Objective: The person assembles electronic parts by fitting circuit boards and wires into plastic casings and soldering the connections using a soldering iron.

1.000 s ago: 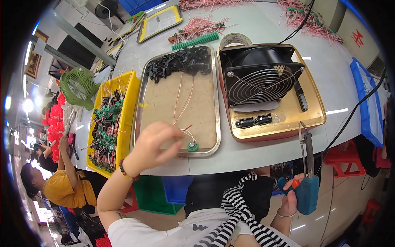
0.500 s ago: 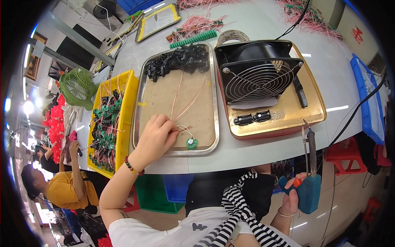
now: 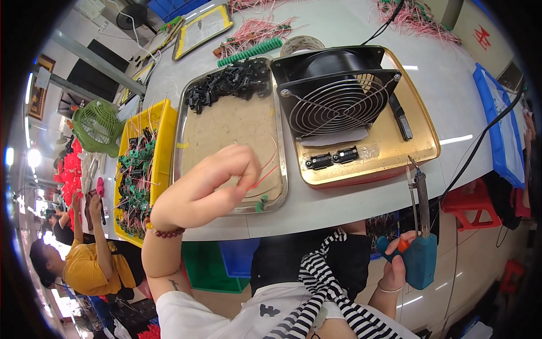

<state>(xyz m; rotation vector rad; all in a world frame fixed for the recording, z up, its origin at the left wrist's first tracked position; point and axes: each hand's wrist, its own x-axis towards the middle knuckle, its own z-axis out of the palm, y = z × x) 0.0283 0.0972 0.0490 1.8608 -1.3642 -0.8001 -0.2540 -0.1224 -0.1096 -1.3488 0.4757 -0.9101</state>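
Note:
My left hand is raised over the metal tray, its fingers pinched on thin red and white wires. A small round green circuit board is seen nearly edge-on beside the fingers, over the tray's near edge. Its joint with the wires is partly hidden by my hand. At the lower right, my right hand grips a teal soldering gun with an orange trigger, its tip pointing up near the gold tray's corner. Black plastic parts are heaped at the metal tray's far end.
A black fan with a wire guard stands on the gold tray, with two black housings before it. A yellow bin of wired green boards is at left. A black cable hangs at right. A co-worker sits at far left.
My left hand has risen from the tray with the wires, and the green board has turned from face-up to nearly edge-on. My right hand keeps its hold on the soldering gun.

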